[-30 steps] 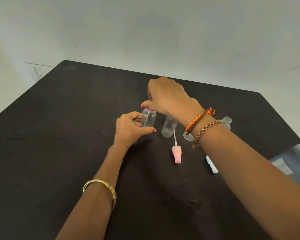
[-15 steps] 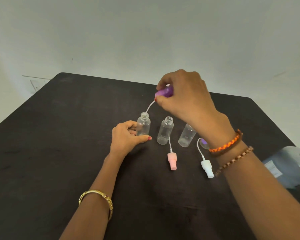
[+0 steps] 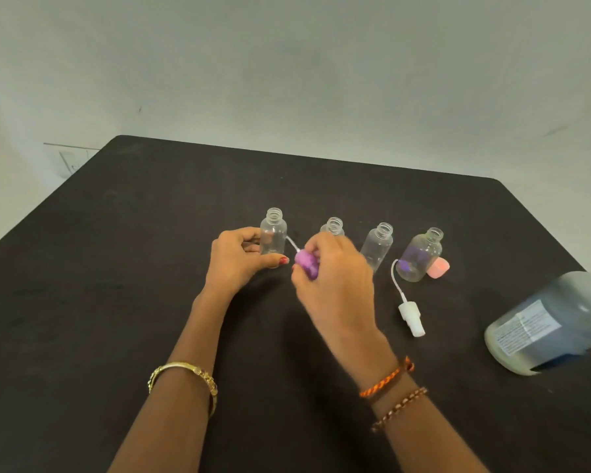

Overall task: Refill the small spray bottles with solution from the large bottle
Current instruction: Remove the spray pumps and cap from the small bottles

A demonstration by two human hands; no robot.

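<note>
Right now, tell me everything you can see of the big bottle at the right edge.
The large bottle is a clear plastic jug, partly cut off by the right edge of the picture. Seen from above it leans in the view, base toward the camera, on the dark table. It looks well filled with a pale, bluish-grey liquid. A white label with fine print, too small to read, sits on its side. A bit of blue shows at its top, likely a cap. Neither hand touches it; it stands apart from the small bottles.
</note>
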